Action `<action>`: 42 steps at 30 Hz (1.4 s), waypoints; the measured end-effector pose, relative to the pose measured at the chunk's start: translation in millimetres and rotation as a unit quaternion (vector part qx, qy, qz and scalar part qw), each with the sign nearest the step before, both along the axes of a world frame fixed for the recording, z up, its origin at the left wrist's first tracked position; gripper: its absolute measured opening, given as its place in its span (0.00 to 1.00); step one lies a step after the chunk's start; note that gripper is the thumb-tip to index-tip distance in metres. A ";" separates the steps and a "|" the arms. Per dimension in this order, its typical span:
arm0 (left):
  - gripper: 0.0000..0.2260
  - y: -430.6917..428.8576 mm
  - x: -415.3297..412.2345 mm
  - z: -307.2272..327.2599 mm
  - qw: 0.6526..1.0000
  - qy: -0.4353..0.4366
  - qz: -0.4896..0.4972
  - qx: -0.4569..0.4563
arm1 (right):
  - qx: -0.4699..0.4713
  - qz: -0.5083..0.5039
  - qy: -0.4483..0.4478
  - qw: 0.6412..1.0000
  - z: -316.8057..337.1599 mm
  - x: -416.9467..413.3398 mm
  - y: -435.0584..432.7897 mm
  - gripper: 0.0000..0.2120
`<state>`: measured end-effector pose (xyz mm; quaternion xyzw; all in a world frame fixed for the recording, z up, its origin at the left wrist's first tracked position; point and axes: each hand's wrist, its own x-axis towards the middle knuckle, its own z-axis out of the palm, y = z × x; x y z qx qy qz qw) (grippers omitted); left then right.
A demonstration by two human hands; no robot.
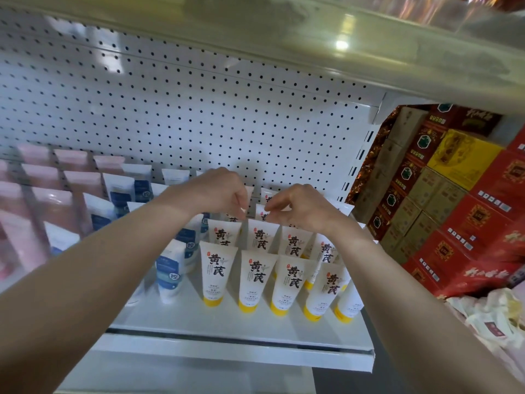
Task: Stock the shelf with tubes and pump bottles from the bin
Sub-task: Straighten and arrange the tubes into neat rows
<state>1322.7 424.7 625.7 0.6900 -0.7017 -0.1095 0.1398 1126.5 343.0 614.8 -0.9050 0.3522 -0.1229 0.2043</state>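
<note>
Tubes [218, 275] white w/ yellow caps [211, 302]; boxes [483, 211] red.

I took the shelf [227, 334] for smooth white painted metal with a dull sheen, and the pegboard [199, 115] behind it for matt white perforated sheet. The yellow-capped tubes [217, 275] looked like soft, satin-smooth plastic. The pink tubes [54, 203] seemed glossier, though blurred. The red boxes [483, 223] were slick printed cardboard. The upper shelf [369, 52] shone, reflecting lights.
</note>
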 end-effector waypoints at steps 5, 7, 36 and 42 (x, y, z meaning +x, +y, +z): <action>0.07 8.5 10.4 -10.1 0.997 -0.032 -0.029 0.060 | 0.023 0.025 0.010 0.999 -7.9 16.9 6.0 0.11; 0.07 9.1 11.5 -18.0 0.995 -0.060 -0.047 0.060 | 0.023 0.024 0.027 0.999 -10.4 20.5 6.6 0.12; 0.08 -16.9 23.3 -14.9 0.996 -0.028 0.012 -0.086 | -0.037 -0.054 -0.042 0.997 2.9 15.3 -30.5 0.09; 0.07 -40.5 22.8 -22.1 0.997 -0.079 0.000 -0.014 | -0.027 -0.020 0.028 0.999 -5.1 25.2 -34.1 0.09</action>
